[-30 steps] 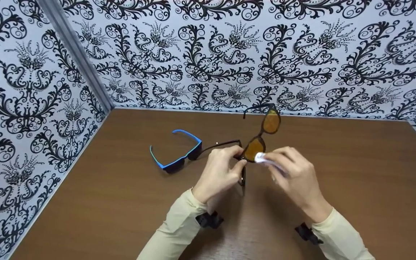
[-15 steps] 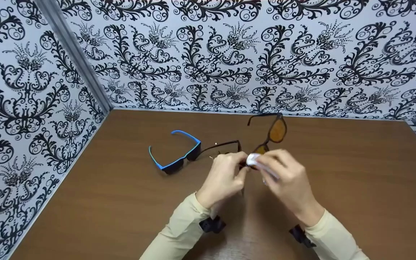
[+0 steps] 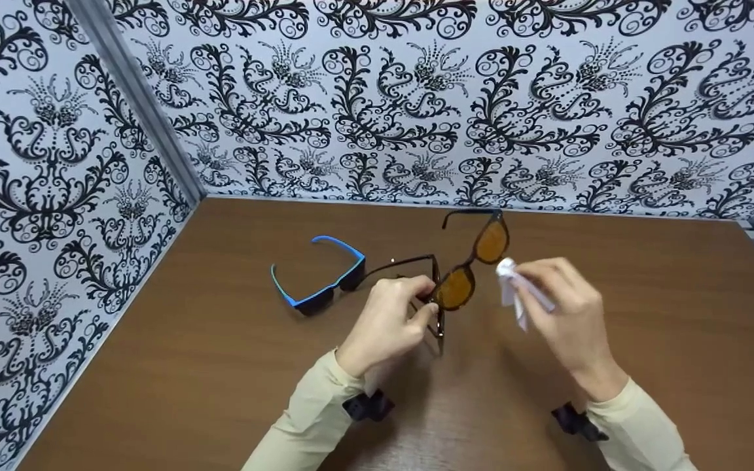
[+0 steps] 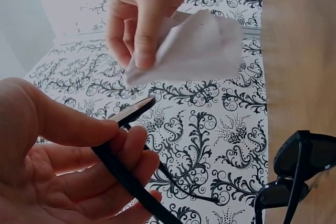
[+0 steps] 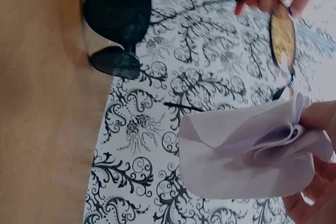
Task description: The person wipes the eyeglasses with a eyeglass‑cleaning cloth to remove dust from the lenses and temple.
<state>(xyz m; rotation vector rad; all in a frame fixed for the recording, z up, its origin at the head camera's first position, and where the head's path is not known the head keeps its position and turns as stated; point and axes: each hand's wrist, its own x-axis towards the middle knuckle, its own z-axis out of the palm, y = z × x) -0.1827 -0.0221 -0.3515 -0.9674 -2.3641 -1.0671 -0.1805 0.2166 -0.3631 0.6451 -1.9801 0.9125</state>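
My left hand pinches amber-lensed sunglasses by the outer corner of the dark frame, thumb against fingers. They are raised above the table, one temple pointing toward the back wall. My right hand grips a bunched white cleaning cloth between thumb and fingers. This cloth is apart from the lenses, to their right, with its loose folds hanging down. In the left wrist view, the cloth is beyond the edge-on sunglasses frame.
Blue-framed sunglasses rest on the brown table, temples unfolded. Beside them are dark-framed sunglasses, partly hidden behind my left hand. Patterned walls stand at the back and left.
My right hand first moved left with the cloth onto the near amber lens, then drew back to the right, away from it. My left hand still holds the sunglasses, shifted slightly.
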